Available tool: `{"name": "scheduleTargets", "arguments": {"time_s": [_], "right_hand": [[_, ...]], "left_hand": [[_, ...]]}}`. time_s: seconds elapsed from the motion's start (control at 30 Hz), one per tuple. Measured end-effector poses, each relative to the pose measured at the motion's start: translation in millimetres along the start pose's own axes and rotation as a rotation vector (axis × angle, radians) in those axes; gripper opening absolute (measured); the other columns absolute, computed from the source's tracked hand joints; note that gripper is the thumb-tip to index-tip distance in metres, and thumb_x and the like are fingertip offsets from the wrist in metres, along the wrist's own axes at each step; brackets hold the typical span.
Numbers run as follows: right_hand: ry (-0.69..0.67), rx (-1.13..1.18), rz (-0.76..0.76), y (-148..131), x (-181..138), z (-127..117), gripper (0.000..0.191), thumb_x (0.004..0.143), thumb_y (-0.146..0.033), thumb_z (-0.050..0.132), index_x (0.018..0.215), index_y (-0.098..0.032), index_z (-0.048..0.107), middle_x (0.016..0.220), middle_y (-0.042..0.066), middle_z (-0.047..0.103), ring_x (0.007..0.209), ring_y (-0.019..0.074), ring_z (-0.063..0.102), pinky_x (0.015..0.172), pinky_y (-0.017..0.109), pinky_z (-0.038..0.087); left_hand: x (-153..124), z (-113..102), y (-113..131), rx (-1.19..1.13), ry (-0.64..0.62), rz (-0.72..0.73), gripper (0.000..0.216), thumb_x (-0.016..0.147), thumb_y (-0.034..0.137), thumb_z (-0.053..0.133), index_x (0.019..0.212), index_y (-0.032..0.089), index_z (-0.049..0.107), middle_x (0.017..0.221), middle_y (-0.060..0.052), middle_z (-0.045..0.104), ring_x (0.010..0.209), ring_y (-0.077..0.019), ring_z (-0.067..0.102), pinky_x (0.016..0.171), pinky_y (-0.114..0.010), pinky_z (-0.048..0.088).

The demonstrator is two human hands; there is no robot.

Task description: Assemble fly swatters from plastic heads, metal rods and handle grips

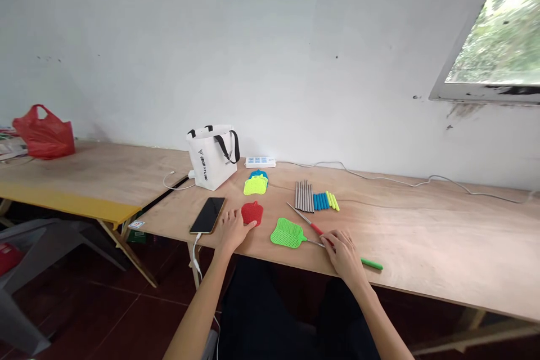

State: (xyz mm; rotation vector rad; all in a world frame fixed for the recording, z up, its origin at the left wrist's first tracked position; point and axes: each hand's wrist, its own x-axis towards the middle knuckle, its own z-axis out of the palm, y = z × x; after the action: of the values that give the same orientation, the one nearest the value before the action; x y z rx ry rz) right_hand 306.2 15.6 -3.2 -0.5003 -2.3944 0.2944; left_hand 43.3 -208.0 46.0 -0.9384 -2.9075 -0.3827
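Note:
My left hand (233, 227) is at the left edge of a red fly swatter head (252, 212), thumb along its lower edge and fingers curled beside it. In my right hand (341, 248) is the red grip of a thin metal rod (300, 214), its bare tip pointing up and left. A green fly swatter (288, 233) lies flat on the table, its shaft passing under my right hand and its green handle (372, 264) showing beyond. Further back rest a yellow swatter head (255, 184) and a blue swatter head (259, 173) partly beneath it.
Metal rods (304, 197), blue grips (321, 201) and yellow grips (332, 201) lie in rows on the wooden table (422, 236). A phone (208, 215) with a cable is left of my left hand. Behind stand a white bag (213, 160) and a power strip (260, 162).

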Motion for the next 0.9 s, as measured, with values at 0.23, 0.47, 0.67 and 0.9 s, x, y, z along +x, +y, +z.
{"name": "scheduleTargets", "arguments": {"time_s": [0.23, 0.47, 0.67, 0.9], "right_hand": [[0.064, 0.171, 0.157, 2, 0, -1, 0.027, 0.101, -0.037, 0.04, 0.098, -0.026, 0.065, 0.101, 0.006, 0.068, 0.095, 0.0264, 0.062, 0.083, 0.04, 0.046], [0.257, 0.43, 0.387, 1, 1, -14, 0.038, 0.097, -0.053, 0.047, 0.107, -0.025, 0.07, 0.109, 0.008, 0.072, 0.097, 0.027, 0.066, 0.082, 0.038, 0.049], [0.432, 0.71, 0.519, 7, 1, -19, 0.042, 0.091, -0.059, 0.059, 0.106, -0.022, 0.071, 0.09, 0.007, 0.075, 0.091, 0.027, 0.07, 0.084, 0.04, 0.051], [0.491, 0.879, 0.529, 10, 2, -20, 0.039, 0.086, -0.056, 0.069, 0.103, -0.021, 0.073, 0.088, 0.005, 0.074, 0.088, 0.0248, 0.069, 0.086, 0.042, 0.052]], "left_hand": [[5, -1, -8, -0.073, -0.009, -0.055, 0.075, 0.081, 0.065, 0.062, 0.13, 0.009, 0.059, 0.139, -0.027, 0.053, 0.135, -0.0461, 0.043, 0.106, -0.056, 0.036], [16, 5, -12, -0.78, 0.167, 0.056, 0.055, 0.073, 0.039, 0.074, 0.118, 0.019, 0.052, 0.112, -0.012, 0.068, 0.101, -0.0302, 0.068, 0.088, -0.041, 0.052], [12, 14, 24, -1.472, 0.167, 0.081, 0.044, 0.077, 0.05, 0.076, 0.106, 0.017, 0.067, 0.103, -0.009, 0.072, 0.096, -0.0252, 0.069, 0.083, -0.034, 0.053], [1, 29, 55, -1.782, 0.057, -0.068, 0.046, 0.073, 0.058, 0.08, 0.091, 0.017, 0.066, 0.073, -0.001, 0.063, 0.054, -0.0116, 0.055, 0.041, -0.02, 0.035]]}}
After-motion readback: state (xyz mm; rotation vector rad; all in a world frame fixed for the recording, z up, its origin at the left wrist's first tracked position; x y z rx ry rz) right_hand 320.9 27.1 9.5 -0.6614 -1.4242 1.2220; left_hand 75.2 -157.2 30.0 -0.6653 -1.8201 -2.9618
